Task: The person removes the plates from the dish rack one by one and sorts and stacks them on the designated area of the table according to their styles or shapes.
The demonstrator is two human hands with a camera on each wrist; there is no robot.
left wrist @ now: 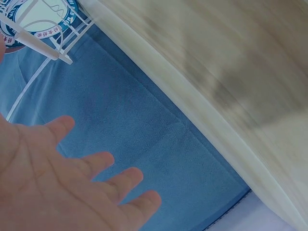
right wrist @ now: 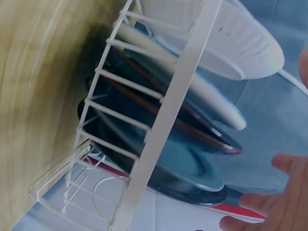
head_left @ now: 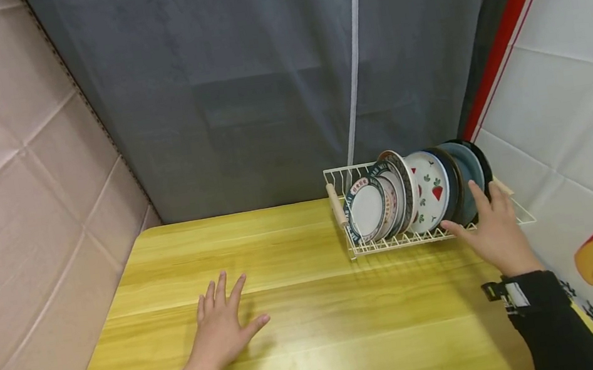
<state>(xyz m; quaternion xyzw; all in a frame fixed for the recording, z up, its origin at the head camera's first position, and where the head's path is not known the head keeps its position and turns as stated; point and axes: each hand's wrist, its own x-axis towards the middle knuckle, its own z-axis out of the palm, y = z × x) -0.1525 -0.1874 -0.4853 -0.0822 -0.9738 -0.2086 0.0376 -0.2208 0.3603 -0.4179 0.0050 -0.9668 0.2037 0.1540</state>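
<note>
A white wire dish rack (head_left: 396, 245) stands at the back right of the table, with several plates on edge in it. My right hand (head_left: 499, 235), fingers spread, is at the rack's right end, just in front of a blue-grey plate (head_left: 469, 167) and a black plate (head_left: 482, 162). In the right wrist view the fingers (right wrist: 260, 202) reach beside the rims of these dark plates. Left of them stands a white plate with strawberries (head_left: 427, 192). My left hand (head_left: 219, 332) hovers over the table with its fingers spread, holding nothing.
The wooden table (head_left: 299, 368) runs back to a grey curtain (head_left: 238, 92). A white wall covering with a red border (head_left: 572, 83) rises close by the right arm, and a pale quilted one (head_left: 22, 217) is at the left. The rack has a wooden handle (head_left: 336, 205) at its left end.
</note>
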